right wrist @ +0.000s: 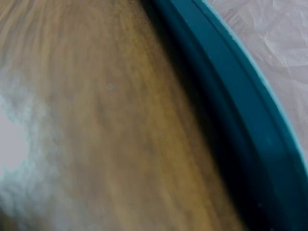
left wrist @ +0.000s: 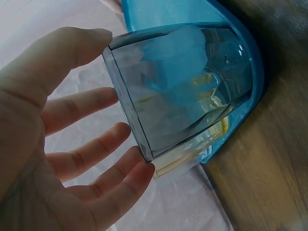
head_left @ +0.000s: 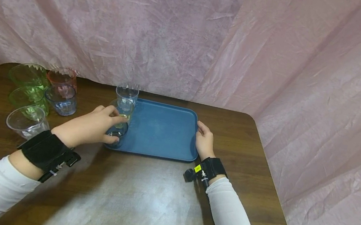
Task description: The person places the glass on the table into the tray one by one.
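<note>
A grey-tinted glass point(left wrist: 178, 91) stands at the near left corner of the blue tray point(head_left: 164, 131). My left hand point(head_left: 95, 125) holds it from above by the rim, thumb on one side and fingertips along the other. Right behind it on the tray is a yellow-tinted glass point(head_left: 125, 108), partly hidden by my fingers. A pale clear-blue glass point(head_left: 128, 93) stands at the tray's far left corner. At the tray's right edge, my right hand point(head_left: 205, 141) rests its fingers against the rim. The right wrist view shows the tray's outer side point(right wrist: 240, 106) but no fingers.
On the left of the wooden table point(head_left: 238, 197) stand several tumblers: green glasses point(head_left: 29, 76), a red glass point(head_left: 64, 77), a blue glass point(head_left: 64, 102) and a clear glass point(head_left: 28, 122) beside my left wrist. A pink curtain point(head_left: 178, 31) hangs behind the table.
</note>
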